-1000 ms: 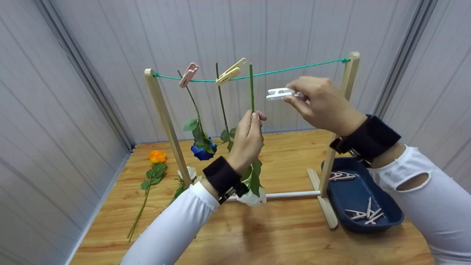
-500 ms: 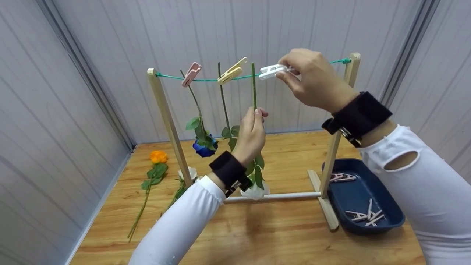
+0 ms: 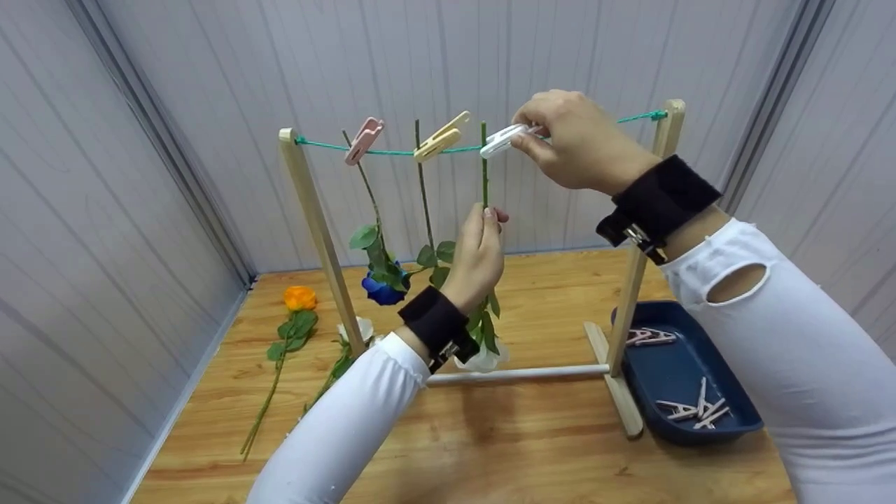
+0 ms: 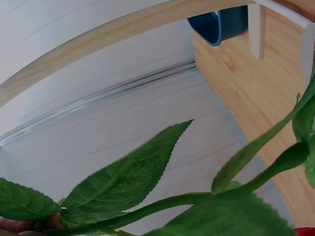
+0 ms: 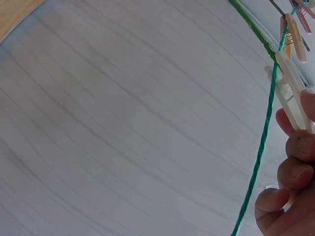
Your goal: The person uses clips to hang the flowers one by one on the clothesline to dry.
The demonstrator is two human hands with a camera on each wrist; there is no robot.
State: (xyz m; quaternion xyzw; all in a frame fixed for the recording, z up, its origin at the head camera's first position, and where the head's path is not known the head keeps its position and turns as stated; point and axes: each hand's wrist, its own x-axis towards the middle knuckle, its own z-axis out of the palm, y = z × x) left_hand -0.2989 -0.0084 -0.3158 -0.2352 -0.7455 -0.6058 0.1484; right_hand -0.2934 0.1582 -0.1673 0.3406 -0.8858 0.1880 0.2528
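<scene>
In the head view my left hand (image 3: pixel 478 255) grips the green stem of a white rose (image 3: pixel 481 358) hanging head down, its cut end rising past the teal cord (image 3: pixel 462 148). My right hand (image 3: pixel 577 143) pinches a white clothespin (image 3: pixel 501 142) by its handle ends, with its tip at the stem and cord. The right wrist view has that clothespin (image 5: pixel 291 93) beside the cord (image 5: pixel 263 135), its nose at the stem (image 5: pixel 253 24). Rose leaves (image 4: pixel 130 169) fill the left wrist view. To the left, a pink clothespin (image 3: pixel 365 141) and a yellow clothespin (image 3: pixel 439 141) hold two more stems.
A blue rose (image 3: pixel 385 283) hangs from the pink clothespin. The cord spans two wooden posts (image 3: pixel 315 231) joined by a white bar (image 3: pixel 553 372). An orange rose (image 3: pixel 299 299) and another white rose (image 3: pixel 364 329) lie left. A dark blue tray (image 3: pixel 672 374) with several clothespins stands right.
My right hand has risen and moved left, bringing the white clothespin from below the cord to the stem at the cord. My left hand has shifted slightly up and right with the rose.
</scene>
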